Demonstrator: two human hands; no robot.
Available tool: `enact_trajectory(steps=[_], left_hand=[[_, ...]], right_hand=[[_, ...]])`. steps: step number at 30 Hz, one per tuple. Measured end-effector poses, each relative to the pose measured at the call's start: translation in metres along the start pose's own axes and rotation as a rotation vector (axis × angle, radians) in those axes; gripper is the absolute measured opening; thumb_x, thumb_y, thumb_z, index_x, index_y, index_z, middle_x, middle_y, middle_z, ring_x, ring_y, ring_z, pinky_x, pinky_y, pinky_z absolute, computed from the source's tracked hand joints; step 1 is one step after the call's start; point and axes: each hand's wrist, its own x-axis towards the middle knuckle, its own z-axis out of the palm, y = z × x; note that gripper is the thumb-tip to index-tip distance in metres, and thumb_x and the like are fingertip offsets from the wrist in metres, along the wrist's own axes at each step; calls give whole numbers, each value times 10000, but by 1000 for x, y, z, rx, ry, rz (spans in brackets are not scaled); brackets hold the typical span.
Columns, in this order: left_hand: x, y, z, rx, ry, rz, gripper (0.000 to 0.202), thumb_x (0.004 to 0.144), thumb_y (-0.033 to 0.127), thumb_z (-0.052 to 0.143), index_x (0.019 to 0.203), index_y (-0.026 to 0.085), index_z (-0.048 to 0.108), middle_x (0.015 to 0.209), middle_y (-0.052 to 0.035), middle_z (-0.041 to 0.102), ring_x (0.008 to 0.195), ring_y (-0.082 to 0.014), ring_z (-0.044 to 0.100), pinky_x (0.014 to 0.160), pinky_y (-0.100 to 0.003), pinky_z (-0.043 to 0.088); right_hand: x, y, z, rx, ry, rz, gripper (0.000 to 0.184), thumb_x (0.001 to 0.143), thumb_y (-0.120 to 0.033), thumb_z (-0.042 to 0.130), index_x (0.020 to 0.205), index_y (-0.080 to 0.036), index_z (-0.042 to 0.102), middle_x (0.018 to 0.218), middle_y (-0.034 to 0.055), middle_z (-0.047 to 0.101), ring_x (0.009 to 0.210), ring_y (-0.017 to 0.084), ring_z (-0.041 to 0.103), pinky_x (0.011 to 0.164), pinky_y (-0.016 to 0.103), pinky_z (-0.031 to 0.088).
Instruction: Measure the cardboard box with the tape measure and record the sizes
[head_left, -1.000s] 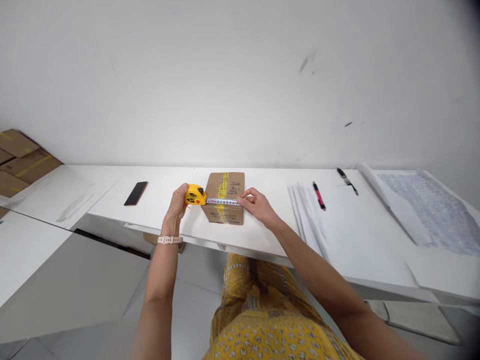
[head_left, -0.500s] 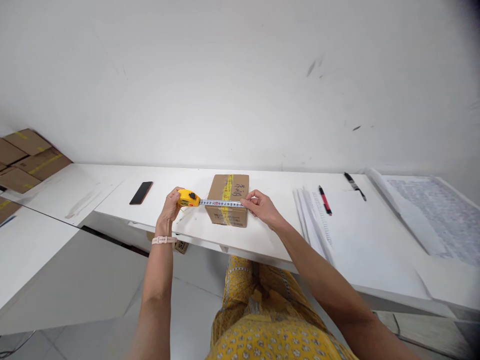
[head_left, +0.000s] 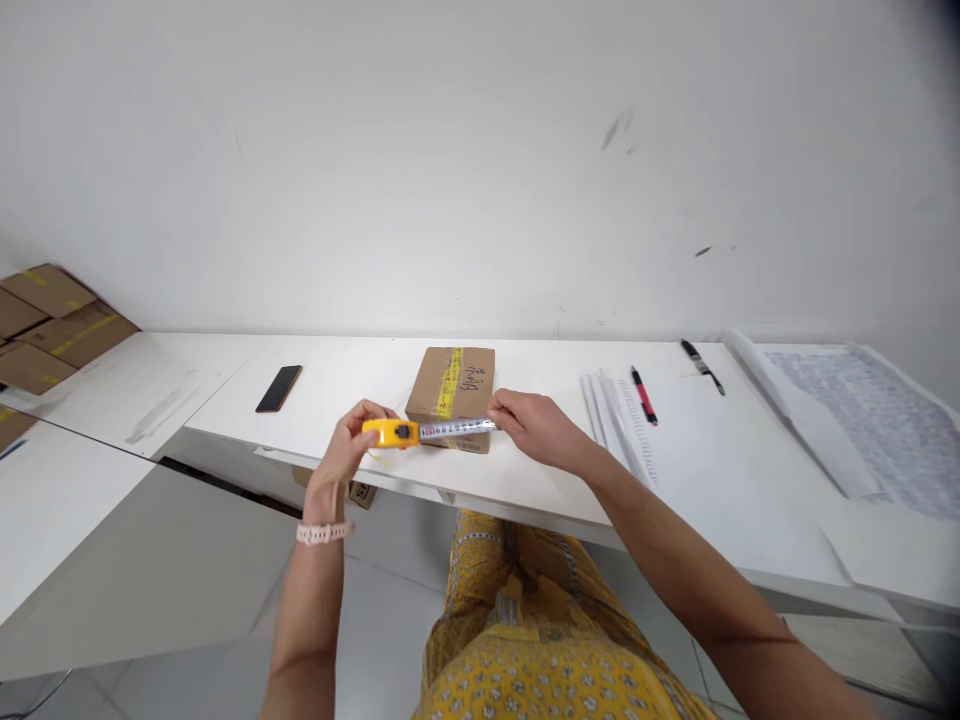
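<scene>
My left hand (head_left: 354,440) is closed around the yellow case of a tape measure (head_left: 391,433). The pulled-out blade (head_left: 456,428) stretches from the case to the right, across the front side of a small cardboard box (head_left: 429,385). My right hand (head_left: 529,425) pinches the blade's free end near the box's front right corner. Yellow tape runs over the top of the box, with dark handwriting beside it. The blade hides part of the box's front face.
On the white desk (head_left: 337,375), a black phone (head_left: 279,389) lies to the left. Right of the box are paper sheets (head_left: 712,470), a red pen (head_left: 643,396) and a black pen (head_left: 703,366). Several taped cartons (head_left: 75,325) are stacked at far left, and a wall stands behind.
The tape measure has come nearer to me, from the box's top front edge to before its front face. The case has turned and the blade is shorter and slanted.
</scene>
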Motion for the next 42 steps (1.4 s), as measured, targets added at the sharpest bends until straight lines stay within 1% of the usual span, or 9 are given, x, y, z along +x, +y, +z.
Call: enact_trajectory(steps=[4,7,12,16,19,24,29,34,42], left_hand=[[-52,-13,44,45,-399,-121,809,659,374,854,1382,229,522,1290,-139,596,1108,-296,593,927,-410,486],[-79,-28,69,-38,-521,-226,825,651,373,857,1397,241,530,1260,-133,615,1075,-314,609,901,-427,503],[-90,-40,66,-386,-180,-207,757,598,481,853,1283,245,632,1136,-135,677,894,-292,674,670,-371,584],[-67,-50,45,-427,257,-21,689,559,534,831,1159,235,675,1116,-115,708,995,-317,675,764,-392,573],[-40,-67,33,-394,482,70,588,575,550,800,1053,228,678,1040,-86,732,1108,-318,643,854,-375,531],[-10,-81,33,-381,454,75,541,647,580,740,1042,217,667,1045,-84,730,1050,-303,674,875,-380,504],[3,-48,46,-321,368,141,632,602,563,790,1112,215,656,1094,-83,722,1114,-303,632,879,-346,489],[24,-26,67,-164,246,99,637,624,476,813,1154,168,639,1013,-91,728,955,-272,669,805,-331,493],[51,-43,90,-259,182,14,524,688,448,764,1104,158,630,961,-78,714,733,-229,705,663,-344,547]], right_hand=[[-22,-11,-14,-238,-109,-173,199,910,-109,370,804,-206,508,828,27,637,690,156,528,574,281,266],[-24,-12,-19,-200,-221,-277,211,910,-107,386,802,-211,535,837,29,651,713,166,545,584,288,292],[1,10,-3,162,-60,-282,360,964,-496,441,1231,-289,566,1191,79,647,1082,247,590,891,382,444],[26,41,30,-103,54,-266,873,804,-701,578,1513,-265,313,1583,157,301,1463,359,236,1122,545,234],[36,54,50,-302,84,-288,835,836,-688,543,1509,-238,339,1609,176,241,1487,348,184,1141,548,164],[51,54,47,-369,151,-298,695,898,-623,493,1455,-210,428,1541,186,380,1416,333,331,1094,509,233],[88,53,18,-221,126,-220,617,904,-605,468,1385,-221,496,1463,151,494,1340,336,416,1077,531,242],[117,54,7,33,199,-205,455,889,-451,479,1272,-218,558,1332,106,609,1228,305,519,1059,507,297],[124,55,1,-60,180,-262,595,927,-369,416,1509,-314,307,1370,74,574,1144,308,548,971,503,374]])
